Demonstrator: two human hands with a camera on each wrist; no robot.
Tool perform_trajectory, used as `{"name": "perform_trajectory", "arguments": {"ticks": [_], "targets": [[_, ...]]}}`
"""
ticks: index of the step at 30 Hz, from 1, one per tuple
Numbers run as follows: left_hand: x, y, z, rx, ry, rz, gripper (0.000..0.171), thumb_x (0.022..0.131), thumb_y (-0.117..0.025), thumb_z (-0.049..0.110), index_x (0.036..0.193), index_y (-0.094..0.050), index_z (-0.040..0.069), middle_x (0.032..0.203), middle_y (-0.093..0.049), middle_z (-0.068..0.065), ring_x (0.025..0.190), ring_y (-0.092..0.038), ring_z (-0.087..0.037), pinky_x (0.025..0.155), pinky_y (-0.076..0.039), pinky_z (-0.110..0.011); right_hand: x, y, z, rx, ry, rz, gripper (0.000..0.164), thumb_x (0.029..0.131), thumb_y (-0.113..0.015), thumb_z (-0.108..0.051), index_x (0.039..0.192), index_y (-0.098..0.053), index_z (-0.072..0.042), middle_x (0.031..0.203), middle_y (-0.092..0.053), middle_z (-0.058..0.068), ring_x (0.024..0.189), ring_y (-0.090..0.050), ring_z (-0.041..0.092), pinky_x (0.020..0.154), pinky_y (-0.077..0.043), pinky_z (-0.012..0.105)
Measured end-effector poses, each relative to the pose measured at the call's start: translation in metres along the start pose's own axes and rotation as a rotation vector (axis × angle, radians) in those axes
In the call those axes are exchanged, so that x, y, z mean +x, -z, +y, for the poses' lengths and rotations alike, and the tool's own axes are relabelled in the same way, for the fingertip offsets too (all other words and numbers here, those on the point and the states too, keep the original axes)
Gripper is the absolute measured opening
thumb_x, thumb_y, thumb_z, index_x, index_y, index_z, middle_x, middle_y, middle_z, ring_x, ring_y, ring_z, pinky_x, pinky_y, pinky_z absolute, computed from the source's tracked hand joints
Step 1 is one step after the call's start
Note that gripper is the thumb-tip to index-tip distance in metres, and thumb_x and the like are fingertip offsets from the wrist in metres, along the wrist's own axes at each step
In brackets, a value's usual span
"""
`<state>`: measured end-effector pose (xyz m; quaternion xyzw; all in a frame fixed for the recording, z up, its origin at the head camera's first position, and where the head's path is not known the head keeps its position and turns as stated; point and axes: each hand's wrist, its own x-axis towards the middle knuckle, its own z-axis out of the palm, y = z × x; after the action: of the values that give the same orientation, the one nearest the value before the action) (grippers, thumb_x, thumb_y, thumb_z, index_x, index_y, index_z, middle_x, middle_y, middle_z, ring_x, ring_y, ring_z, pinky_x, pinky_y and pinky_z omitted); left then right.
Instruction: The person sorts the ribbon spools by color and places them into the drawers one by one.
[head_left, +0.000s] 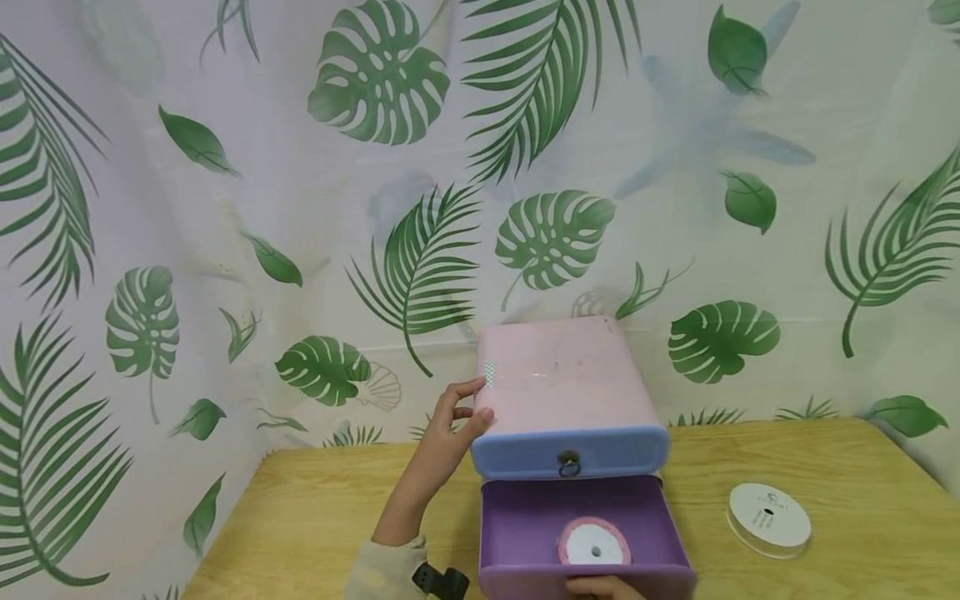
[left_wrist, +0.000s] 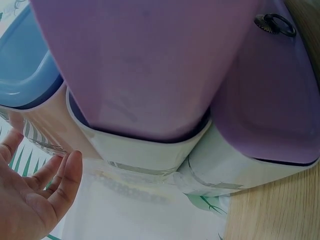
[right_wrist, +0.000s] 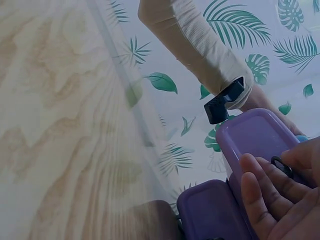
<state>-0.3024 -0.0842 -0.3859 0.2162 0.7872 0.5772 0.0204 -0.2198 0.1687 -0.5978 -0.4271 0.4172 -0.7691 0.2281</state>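
The middle purple drawer [head_left: 517, 521] stands pulled out of the cabinet [head_left: 566, 375]; the right hand [head_left: 603, 587] pinches its ring pull [right_wrist: 281, 166]. The left hand [head_left: 453, 425], fingers parted and gripping nothing, touches the cabinet's left side. Drawers: three, counting one blue drawer [head_left: 517, 457] above and one lower purple drawer [left_wrist: 280, 100]. Spools: two, one pink-rimmed spool [head_left: 592, 543] inside the pulled-out drawer, one white spool [head_left: 770, 518] right of the cabinet.

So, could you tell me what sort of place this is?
Probably an indoor tabletop workspace, in a home or a studio; I cannot tell which. It shows in the yellow wood-grain table, the whitish sheet printed with green leaves, and the pink plastic drawer unit with blue and purple fronts.
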Motion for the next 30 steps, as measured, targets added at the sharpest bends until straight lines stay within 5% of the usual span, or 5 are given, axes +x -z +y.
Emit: {"name": "perform_trajectory", "arguments": {"ticks": [5, 8, 16, 24, 30], "targets": [[0.001, 0.000, -0.001, -0.002, -0.003, -0.002, 0.051, 0.094, -0.057, 0.040, 0.142, -0.042, 0.028, 0.151, -0.032, -0.003, 0.119, -0.042, -0.026, 0.085, -0.046, -0.035, 0.030, -0.054, -0.047, -0.045, 0.257, -0.015, 0.065, 0.098, -0.016, 0.017, 0.140, -0.049, -0.021, 0.134, -0.058, -0.001, 0.122, -0.053, 0.004, 0.098, -0.043, 0.015], [0.001, 0.000, -0.001, 0.000, 0.001, 0.002, 0.051, 0.094, -0.057, 0.040, 0.142, -0.043, 0.028, 0.150, -0.032, -0.003, 0.119, -0.042, -0.025, 0.084, -0.046, -0.034, 0.036, -0.067, -0.061, -0.139, 0.307, -0.015, 0.065, 0.094, -0.018, 0.023, 0.144, -0.043, -0.011, 0.136, -0.057, 0.000, 0.124, -0.052, 0.005, 0.099, -0.042, 0.016], [0.000, 0.000, 0.000, 0.006, 0.011, 0.010, 0.051, 0.094, -0.057, 0.040, 0.141, -0.043, 0.028, 0.149, -0.033, -0.004, 0.119, -0.042, -0.026, 0.084, -0.046, -0.034, 0.032, -0.061, -0.067, -0.229, 0.185, -0.001, 0.074, 0.091, -0.022, 0.026, 0.146, -0.042, -0.021, 0.135, -0.057, -0.006, 0.124, -0.051, 0.001, 0.099, -0.041, 0.014], [0.000, 0.000, -0.001, -0.013, 0.003, 0.004, 0.051, 0.095, -0.057, 0.037, 0.142, -0.042, 0.027, 0.150, -0.032, -0.004, 0.117, -0.044, -0.025, 0.084, -0.046, -0.032, 0.033, -0.077, -0.088, -0.505, -0.012, 0.325, 0.061, 0.099, -0.036, 0.010, 0.132, -0.050, -0.040, 0.117, -0.064, -0.020, 0.109, -0.058, -0.006, 0.083, -0.049, 0.015], [0.001, 0.001, -0.001, -0.022, -0.016, -0.013, 0.052, 0.096, -0.055, 0.036, 0.144, -0.040, 0.026, 0.150, -0.031, -0.005, 0.117, -0.045, -0.024, 0.086, -0.046, -0.033, 0.036, -0.080, -0.093, -0.482, -0.050, 0.358, 0.059, 0.100, -0.036, 0.008, 0.128, -0.051, -0.041, 0.115, -0.066, -0.020, 0.105, -0.061, -0.004, 0.081, -0.052, 0.019]]}}
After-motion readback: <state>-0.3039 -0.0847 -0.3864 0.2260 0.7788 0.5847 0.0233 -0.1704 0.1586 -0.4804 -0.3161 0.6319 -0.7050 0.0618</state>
